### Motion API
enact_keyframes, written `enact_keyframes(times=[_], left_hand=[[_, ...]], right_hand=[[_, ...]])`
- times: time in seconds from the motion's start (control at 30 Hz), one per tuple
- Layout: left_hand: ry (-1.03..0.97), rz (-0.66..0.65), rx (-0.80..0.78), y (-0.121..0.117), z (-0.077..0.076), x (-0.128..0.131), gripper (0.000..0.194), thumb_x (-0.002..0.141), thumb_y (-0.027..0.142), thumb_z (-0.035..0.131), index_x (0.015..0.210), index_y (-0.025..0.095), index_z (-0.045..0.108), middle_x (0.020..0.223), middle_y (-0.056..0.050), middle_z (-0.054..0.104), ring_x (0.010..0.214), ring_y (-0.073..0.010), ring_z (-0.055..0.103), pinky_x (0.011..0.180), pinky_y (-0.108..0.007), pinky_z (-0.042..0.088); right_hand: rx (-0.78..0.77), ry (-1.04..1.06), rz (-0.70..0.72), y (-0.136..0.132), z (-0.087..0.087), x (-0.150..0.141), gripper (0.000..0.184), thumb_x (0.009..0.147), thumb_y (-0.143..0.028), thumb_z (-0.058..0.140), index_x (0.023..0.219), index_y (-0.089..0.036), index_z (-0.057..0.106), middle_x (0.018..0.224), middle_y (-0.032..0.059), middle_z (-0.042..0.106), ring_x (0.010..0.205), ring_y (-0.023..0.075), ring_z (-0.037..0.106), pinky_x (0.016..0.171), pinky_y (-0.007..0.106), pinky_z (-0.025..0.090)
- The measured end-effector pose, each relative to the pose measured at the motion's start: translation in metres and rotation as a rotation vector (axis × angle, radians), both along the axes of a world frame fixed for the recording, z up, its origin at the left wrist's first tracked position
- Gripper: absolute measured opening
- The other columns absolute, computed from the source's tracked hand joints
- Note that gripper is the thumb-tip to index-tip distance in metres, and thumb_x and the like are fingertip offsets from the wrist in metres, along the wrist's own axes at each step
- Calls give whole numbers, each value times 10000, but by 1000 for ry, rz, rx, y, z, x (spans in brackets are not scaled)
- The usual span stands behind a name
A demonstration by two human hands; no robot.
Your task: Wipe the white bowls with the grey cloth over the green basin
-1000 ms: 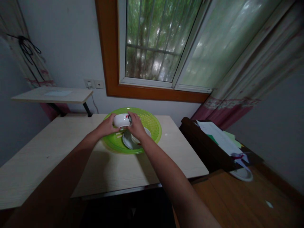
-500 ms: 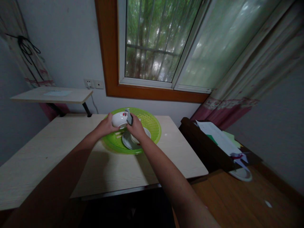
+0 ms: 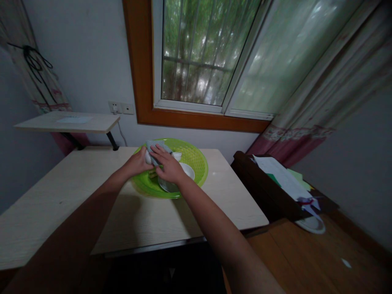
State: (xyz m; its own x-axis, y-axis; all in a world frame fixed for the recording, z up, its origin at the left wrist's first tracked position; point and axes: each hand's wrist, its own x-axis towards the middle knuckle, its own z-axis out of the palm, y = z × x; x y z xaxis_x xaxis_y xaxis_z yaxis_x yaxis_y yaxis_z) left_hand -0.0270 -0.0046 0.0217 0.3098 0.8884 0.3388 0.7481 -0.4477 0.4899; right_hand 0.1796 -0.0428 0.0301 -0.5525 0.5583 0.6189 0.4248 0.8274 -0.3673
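Head view: left hand [image 3: 136,163] curled round white bowl [image 3: 148,158] over green plastic basket [image 3: 200,165], likely bracing it while right hand [image 3: 168,164], fingers spread, holds grey cloth [image 3: 151,144] against it, though bowl's mostly hidden from here.

Latticed lime-green on the basket [image 3: 199,163], grey on the cloth [image 3: 150,144] at its ten o'clock, white on the bowl [image 3: 189,170] at three.

A pale wood-grain table [image 3: 226,192] carries a round green basket [image 3: 196,157] near its far edge. Farther left, a small raised shelf [image 3: 104,121] stands on black legs [image 3: 112,141], apparently footed on the tabletop, though the corner is dim.
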Motion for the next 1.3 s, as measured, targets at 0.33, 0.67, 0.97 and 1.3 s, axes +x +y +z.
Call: enact_keyframes(times=[0.33, 0.67, 0.97, 1.3], left_hand=[[-59, 37, -30, 0, 0, 0, 656, 640, 522, 770, 1124, 212, 454, 1061, -125, 673, 990, -333, 678, 760, -390, 522], [-114, 27, -62, 1, -2, -5, 668, 667, 554, 751, 1116, 210, 396, 1135, -138, 627, 1052, -329, 648, 804, -398, 531], [-225, -2, -67, 5, -2, -7, 673, 622, 543, 783, 1063, 222, 388, 1080, -85, 605, 1033, -289, 629, 847, -405, 540], [-266, -28, -125, 7, -3, -7, 724, 632, 544, 788, 1129, 213, 378, 1155, -109, 586, 1066, -288, 634, 901, -437, 543]], right_hand=[[-142, 212, -132, 11, -5, 5, 515, 1052, -426, 427, 1539, -258, 444, 1634, 47, 398, 1546, 184, 297, 1298, 426, 203], [-395, 330, -251, 27, -23, 14, 777, 893, -507, 685, 1548, -207, 393, 1562, 134, 476, 1442, 277, 457, 1230, 469, 316], [-349, 385, -266, 31, -25, 15, 923, 722, -385, 856, 1512, -211, 410, 1494, 147, 508, 1385, 291, 489, 1202, 474, 348], [-298, 426, -339, 34, -24, 15, 886, 659, -440, 907, 1405, -196, 497, 1395, 137, 553, 1277, 277, 541, 1130, 437, 416]])
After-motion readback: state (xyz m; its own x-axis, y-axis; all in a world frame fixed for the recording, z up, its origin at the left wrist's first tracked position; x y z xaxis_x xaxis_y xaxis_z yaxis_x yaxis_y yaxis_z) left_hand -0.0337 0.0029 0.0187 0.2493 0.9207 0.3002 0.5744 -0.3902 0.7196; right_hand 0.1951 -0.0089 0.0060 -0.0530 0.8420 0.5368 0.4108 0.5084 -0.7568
